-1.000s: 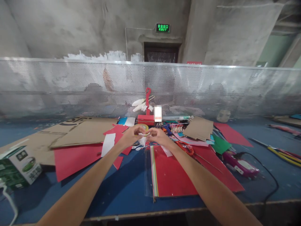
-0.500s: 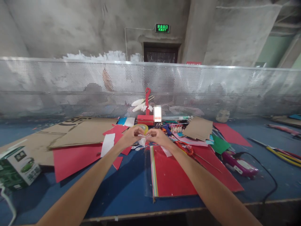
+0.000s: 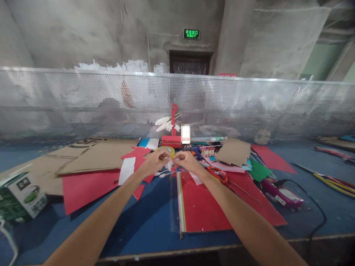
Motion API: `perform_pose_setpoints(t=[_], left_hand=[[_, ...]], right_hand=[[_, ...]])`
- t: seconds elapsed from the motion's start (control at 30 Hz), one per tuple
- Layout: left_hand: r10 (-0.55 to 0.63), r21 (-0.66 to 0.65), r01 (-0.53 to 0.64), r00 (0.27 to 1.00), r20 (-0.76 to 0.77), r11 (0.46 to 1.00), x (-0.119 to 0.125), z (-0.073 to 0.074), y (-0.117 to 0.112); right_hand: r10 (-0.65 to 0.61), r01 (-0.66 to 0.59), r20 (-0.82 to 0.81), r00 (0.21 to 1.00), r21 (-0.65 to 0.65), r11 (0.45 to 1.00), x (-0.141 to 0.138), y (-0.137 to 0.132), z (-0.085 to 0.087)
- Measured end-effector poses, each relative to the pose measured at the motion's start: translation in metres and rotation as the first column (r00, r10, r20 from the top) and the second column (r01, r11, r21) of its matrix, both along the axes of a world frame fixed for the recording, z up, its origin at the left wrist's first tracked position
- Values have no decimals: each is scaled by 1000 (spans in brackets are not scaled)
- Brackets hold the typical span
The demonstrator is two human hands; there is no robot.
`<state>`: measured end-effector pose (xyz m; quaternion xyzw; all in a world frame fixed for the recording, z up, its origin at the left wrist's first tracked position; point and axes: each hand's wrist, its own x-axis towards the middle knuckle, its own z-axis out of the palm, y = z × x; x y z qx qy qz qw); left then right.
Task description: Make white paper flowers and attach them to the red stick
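Note:
Both my arms reach forward over a blue table [image 3: 144, 221]. My left hand [image 3: 153, 161] and my right hand [image 3: 185, 161] meet in the middle, each pinching the same small white piece [image 3: 168, 164], which looks like paper or feather. Just behind the hands lies a yellowish tape roll [image 3: 165, 150]. Below the right hand is a pack of coloured paper with a red top sheet [image 3: 202, 203].
Cardboard sheets [image 3: 94, 155], red paper [image 3: 88, 184] and a white strip [image 3: 126, 170] lie to the left. Red scissors [image 3: 219, 173] and a purple glue gun [image 3: 283, 193] with its cord lie right. A red stand [image 3: 172, 135] stands before a perforated metal screen [image 3: 249, 107]. A green-white box [image 3: 22, 195] sits far left.
The hands have stayed together on the white piece, with only small finger movements. The view shifted very slightly.

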<state>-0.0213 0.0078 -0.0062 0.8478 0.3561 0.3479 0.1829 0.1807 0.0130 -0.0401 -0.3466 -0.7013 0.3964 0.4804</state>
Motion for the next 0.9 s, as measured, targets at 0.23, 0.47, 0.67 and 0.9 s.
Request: perform_pose_setpoints(t=[0.23, 0.47, 0.67, 0.9], left_hand=[[-86, 84, 88, 996, -23, 993, 11, -4, -11], [12, 154, -18, 999, 40, 988, 14, -2, -12], [68, 179, -78, 996, 61, 981, 13, -1, -11], [56, 151, -71, 993, 100, 986, 10, -2, -7]], right_hand=[[42, -84, -262, 964, -152, 985, -2, -4, 4], [57, -147, -358, 932, -230, 962, -3, -6, 4], [78, -178, -390, 918, -229, 957, -3, -7, 3], [87, -173, -366, 927, -209, 963, -3, -3, 1]])
